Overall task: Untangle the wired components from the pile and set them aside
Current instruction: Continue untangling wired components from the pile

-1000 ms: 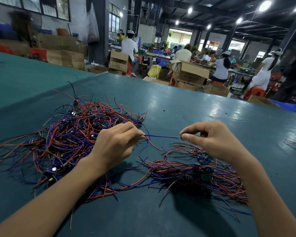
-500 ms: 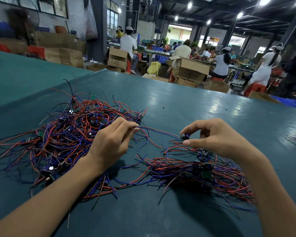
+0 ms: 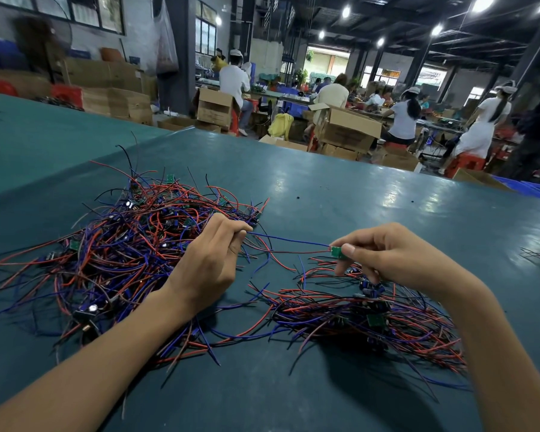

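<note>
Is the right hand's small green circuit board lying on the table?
No, the right hand pinches the green circuit board in the air above the right wire pile.

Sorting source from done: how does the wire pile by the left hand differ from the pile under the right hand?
The left pile is bigger and messier, with ends sticking out every way; the right pile is smaller, flatter and more aligned. The left hand pinches a blue wire at the left pile's edge; the right hand holds a green board above the right pile. Both mix red, blue and black wires on one table.
</note>
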Available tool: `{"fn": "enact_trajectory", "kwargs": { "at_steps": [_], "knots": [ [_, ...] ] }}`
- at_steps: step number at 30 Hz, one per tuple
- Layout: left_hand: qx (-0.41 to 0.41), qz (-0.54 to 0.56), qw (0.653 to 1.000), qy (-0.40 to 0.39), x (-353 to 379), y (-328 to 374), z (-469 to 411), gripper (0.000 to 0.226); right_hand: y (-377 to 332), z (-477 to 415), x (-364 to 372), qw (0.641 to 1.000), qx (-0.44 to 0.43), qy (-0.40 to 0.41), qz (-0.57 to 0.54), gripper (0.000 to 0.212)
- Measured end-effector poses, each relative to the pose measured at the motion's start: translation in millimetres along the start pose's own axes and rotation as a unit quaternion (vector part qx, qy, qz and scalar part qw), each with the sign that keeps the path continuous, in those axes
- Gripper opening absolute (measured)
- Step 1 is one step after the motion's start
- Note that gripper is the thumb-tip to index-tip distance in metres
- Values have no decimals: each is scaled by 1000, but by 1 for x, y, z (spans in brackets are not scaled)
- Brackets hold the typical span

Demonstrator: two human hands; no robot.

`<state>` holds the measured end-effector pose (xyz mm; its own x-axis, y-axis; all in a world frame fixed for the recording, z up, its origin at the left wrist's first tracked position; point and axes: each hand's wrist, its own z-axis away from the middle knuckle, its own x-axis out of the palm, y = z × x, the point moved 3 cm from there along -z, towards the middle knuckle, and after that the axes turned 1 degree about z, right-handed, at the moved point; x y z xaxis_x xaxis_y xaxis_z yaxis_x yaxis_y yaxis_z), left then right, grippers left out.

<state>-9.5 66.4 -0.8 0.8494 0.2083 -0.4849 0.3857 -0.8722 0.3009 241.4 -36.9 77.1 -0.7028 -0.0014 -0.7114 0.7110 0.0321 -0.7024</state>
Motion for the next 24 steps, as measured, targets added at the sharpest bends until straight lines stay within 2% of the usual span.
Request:
{"fn": "enact_trajectory", "kwargs": {
  "at_steps": [5, 10, 19, 24],
  "knots": [
    [-8, -7, 1000, -10, 0, 0, 0, 20, 0, 0, 1, 1000, 4, -8, -20, 19],
    [-22, -2, 1000, 7, -1, -3, 0, 19, 0, -1, -1, 999, 1, 27, -35, 19],
    [-39, -16, 997, 64, -3, -8, 2, 19, 1, -5, 2, 996, 10, 89, 9, 14],
    [-43, -27, 995, 87, -3, -10, 2, 19, -3, -4, 2, 992, -13, 120, 47, 15]
  ]
}}
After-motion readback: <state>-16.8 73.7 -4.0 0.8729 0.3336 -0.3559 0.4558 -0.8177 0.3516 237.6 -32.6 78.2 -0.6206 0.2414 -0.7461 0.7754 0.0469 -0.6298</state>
